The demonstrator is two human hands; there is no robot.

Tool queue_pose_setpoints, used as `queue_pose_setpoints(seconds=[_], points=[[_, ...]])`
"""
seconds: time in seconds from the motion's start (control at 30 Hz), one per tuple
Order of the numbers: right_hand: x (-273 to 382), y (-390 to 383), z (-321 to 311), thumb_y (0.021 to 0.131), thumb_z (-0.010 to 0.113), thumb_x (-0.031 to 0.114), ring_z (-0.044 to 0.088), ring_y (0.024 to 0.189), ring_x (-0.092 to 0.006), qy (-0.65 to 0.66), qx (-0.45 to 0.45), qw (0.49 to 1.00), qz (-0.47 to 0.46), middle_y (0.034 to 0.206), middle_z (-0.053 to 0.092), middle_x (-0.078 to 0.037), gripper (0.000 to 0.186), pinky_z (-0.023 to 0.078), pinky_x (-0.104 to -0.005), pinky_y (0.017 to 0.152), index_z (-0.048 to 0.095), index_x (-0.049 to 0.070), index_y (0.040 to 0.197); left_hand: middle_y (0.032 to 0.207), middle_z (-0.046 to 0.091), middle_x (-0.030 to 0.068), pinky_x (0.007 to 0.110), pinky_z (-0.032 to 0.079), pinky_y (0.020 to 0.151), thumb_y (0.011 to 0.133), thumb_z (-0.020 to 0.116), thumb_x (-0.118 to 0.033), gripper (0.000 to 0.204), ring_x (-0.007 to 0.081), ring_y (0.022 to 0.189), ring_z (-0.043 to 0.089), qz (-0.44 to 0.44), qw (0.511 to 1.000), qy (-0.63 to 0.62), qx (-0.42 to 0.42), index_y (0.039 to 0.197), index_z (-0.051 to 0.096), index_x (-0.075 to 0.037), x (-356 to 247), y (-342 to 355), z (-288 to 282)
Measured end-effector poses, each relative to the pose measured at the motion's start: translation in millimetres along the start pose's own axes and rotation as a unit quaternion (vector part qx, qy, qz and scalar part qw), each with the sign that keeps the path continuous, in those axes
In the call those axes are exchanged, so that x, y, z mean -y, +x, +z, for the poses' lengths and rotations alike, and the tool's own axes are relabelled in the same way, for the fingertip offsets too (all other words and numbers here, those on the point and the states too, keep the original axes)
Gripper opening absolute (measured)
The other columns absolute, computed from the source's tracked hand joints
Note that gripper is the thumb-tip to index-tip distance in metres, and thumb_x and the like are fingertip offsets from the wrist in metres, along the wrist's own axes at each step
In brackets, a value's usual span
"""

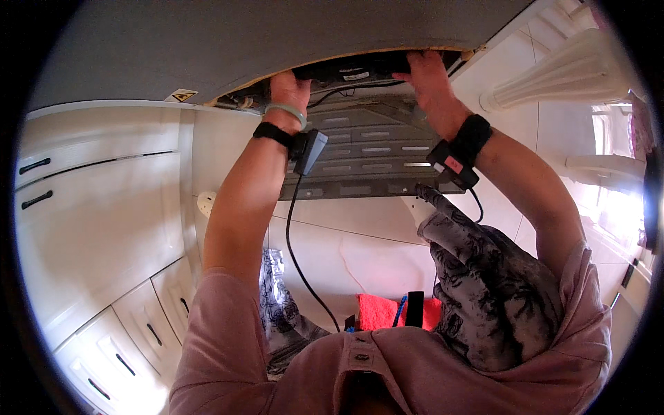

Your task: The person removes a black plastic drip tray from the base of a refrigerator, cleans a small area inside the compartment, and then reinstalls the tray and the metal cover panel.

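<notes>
My left hand [289, 90] reaches up into the long dark opening [353, 69] at the foot of a grey panel [270, 34]. Its fingertips are hidden among dark parts inside, so their grip does not show. At the opening's right end is my right hand [430, 77], its thumb stretched out apart from the fingers, whose tips meet the upper edge. I see nothing held in it. A black cable [346, 88] runs between the two hands. Below them a grey slotted metal plate [360, 152] lies partly behind my wrists.
White cabinets [104, 200] with black handles stand on the left. On the right are a pale ribbed pillar-like thing [560, 72] and a bright window area. A red fluffy cloth or cushion [377, 312] lies below, near my patterned trouser legs [484, 290]. Wrist devices trail black cables.
</notes>
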State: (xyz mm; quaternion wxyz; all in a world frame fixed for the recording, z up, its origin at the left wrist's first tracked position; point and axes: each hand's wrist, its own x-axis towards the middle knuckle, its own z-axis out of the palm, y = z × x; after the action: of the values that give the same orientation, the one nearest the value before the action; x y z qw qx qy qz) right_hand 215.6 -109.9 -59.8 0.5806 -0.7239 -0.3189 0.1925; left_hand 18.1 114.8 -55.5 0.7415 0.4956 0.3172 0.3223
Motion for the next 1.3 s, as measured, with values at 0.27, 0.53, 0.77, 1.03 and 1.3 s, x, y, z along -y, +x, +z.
queue_pose_setpoints(seconds=[0.27, 0.53, 0.77, 1.03, 1.3], points=[[78.9, -3.1, -6.6, 0.090, 0.049, 0.012, 0.057, 0.093, -0.0290, -0.278, 0.075, 0.957, -0.044, 0.114, 0.053, -0.016, 0.029, 0.054, -0.0365, 0.078, 0.049, -0.003, 0.115, 0.125, 0.053, 0.0082, 0.039, 0.039, 0.098, 0.094, 0.048, -0.020, 0.032, 0.0271, 0.116, 0.047, 0.006, 1.000, 0.017, -0.025, 0.122, 0.051, -0.005, -34.6, -34.8, 15.4], [61.8, -8.0, 4.0, 0.094, 0.039, 0.008, 0.053, 0.105, -0.0253, 0.060, 0.062, 0.992, 0.090, 0.123, 0.046, -0.011, 0.029, 0.055, -0.0398, 0.076, 0.046, -0.002, 0.120, 0.119, 0.055, 0.0071, 0.039, 0.041, 0.096, 0.094, 0.048, -0.020, 0.027, 0.0264, 0.111, 0.049, -0.069, 0.961, -0.253, -0.083, 0.116, 0.055, -0.006, -46.6, -49.7, 36.0], [83.0, -18.3, 5.6, 0.096, 0.035, 0.010, 0.055, 0.096, -0.0248, 0.027, 0.039, 0.985, 0.164, 0.110, 0.047, -0.011, 0.023, 0.054, -0.0370, 0.080, 0.047, 0.000, 0.113, 0.130, 0.050, 0.0077, 0.042, 0.031, 0.104, 0.095, 0.044, -0.024, 0.033, 0.0284, 0.119, 0.044, -0.081, 0.966, -0.228, -0.089, 0.122, 0.051, -0.007, -45.5, -32.9, 37.8], [108.2, -27.0, 8.0, 0.096, 0.035, 0.014, 0.055, 0.086, -0.0238, 0.203, -0.053, 0.948, 0.238, 0.102, 0.046, -0.010, 0.024, 0.052, -0.0375, 0.083, 0.043, 0.002, 0.115, 0.133, 0.047, 0.0074, 0.043, 0.025, 0.108, 0.096, 0.043, -0.026, 0.037, 0.0269, 0.124, 0.040, -0.084, 0.966, -0.234, -0.075, 0.127, 0.048, -0.007, -44.7, -29.0, 34.5], [105.7, -30.8, 29.3, 0.097, 0.033, 0.014, 0.055, 0.088, -0.0238, 0.212, -0.042, 0.950, 0.225, 0.103, 0.047, -0.010, 0.022, 0.051, -0.0373, 0.085, 0.042, 0.003, 0.115, 0.127, 0.051, 0.0078, 0.040, 0.035, 0.104, 0.092, 0.053, -0.025, 0.036, 0.0272, 0.116, 0.047, -0.099, 0.945, -0.302, -0.081, 0.121, 0.051, -0.005, -38.7, -24.0, 9.7]])
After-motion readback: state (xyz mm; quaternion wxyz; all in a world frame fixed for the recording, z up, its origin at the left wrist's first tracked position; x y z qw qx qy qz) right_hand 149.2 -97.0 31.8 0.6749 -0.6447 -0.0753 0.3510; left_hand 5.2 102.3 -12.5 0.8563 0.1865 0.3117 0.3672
